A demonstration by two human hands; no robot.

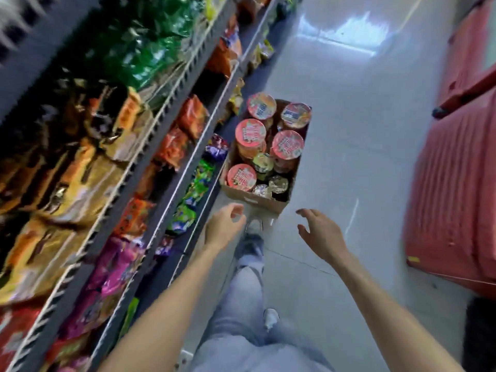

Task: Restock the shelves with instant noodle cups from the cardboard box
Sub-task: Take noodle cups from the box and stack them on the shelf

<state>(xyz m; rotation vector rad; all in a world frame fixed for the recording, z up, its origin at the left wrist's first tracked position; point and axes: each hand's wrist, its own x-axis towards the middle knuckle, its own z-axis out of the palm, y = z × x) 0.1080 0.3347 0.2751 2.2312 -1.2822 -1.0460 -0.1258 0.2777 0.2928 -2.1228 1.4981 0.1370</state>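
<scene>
Your left hand (224, 226) holds nothing; its fingers are loosely curled, thumb and forefinger apart, and it hangs in the air just short of the box's near wall. Your right hand (320, 232) is likewise empty, fingers spread and slightly bent, palm turned toward the left hand. Neither hand touches anything.

The cardboard box (257, 201) sits on the floor (362, 157) at 12 o'clock from your hands, close against the foot of the shelves (171, 95). It is open at the top and packed with instant noodle cups (287, 145) standing upright, lids showing: several large ones with red and orange lids, and at the near end smaller ones with clear or pale lids. Some cups are stacked above the box rim.

The shelves run along your 9 to 11 o'clock, tiered and filled with packets in green, orange, yellow, purple and pink; motion blur hides their labels.

Your legs in pale jeans (241, 318) and light shoes (253, 226) show below the hands, the forward foot near the box. Red crates (451, 210) stand at 3 o'clock.
</scene>
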